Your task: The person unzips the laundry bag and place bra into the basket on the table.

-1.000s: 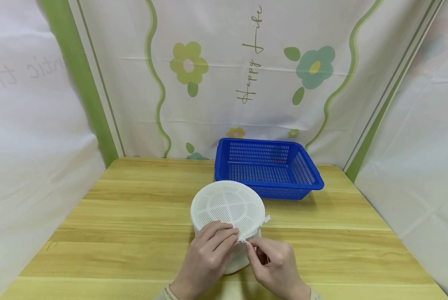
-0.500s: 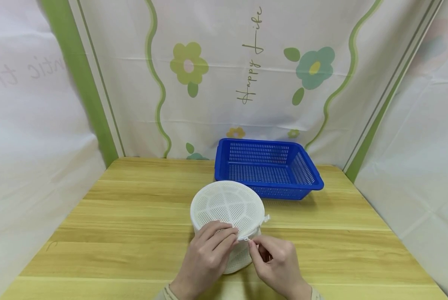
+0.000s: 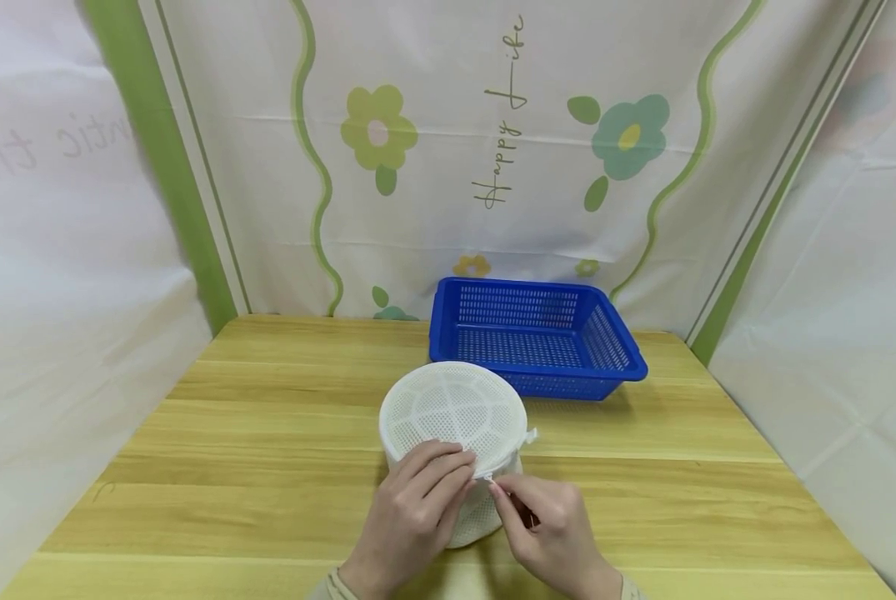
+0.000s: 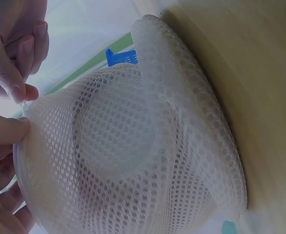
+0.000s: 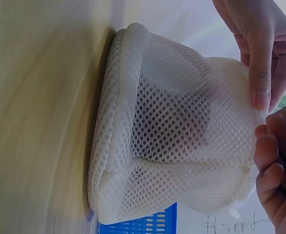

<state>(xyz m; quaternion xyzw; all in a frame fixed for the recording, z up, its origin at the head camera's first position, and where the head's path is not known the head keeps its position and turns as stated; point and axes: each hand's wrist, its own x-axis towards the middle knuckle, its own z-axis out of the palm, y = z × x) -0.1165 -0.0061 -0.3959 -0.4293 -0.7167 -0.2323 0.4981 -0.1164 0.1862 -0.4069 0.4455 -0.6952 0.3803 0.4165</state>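
A round white mesh laundry bag (image 3: 453,404) stands upright on the wooden table, its flat lid facing up. My left hand (image 3: 416,507) grips the near rim, fingers over the lid and thumb below the edge, as the left wrist view also shows. Right beside it, my right hand (image 3: 555,525) pinches a small white zipper pull (image 3: 489,479) at the rim between thumb and forefinger. A short white tab (image 3: 531,436) sticks out from the bag's right side. Through the mesh wall (image 5: 172,122) a dim darker patch shows; what it is, I cannot tell.
Just behind the bag is a blue perforated plastic basket (image 3: 538,369) with nothing visible in it. The wooden table (image 3: 252,467) reaches back to a printed curtain (image 3: 432,208), and white curtains hang on both sides.
The right hand with the zipper pull first shifted slightly right along the rim, then back left. The bag has edged slightly left. My left hand keeps its grip almost unmoved.
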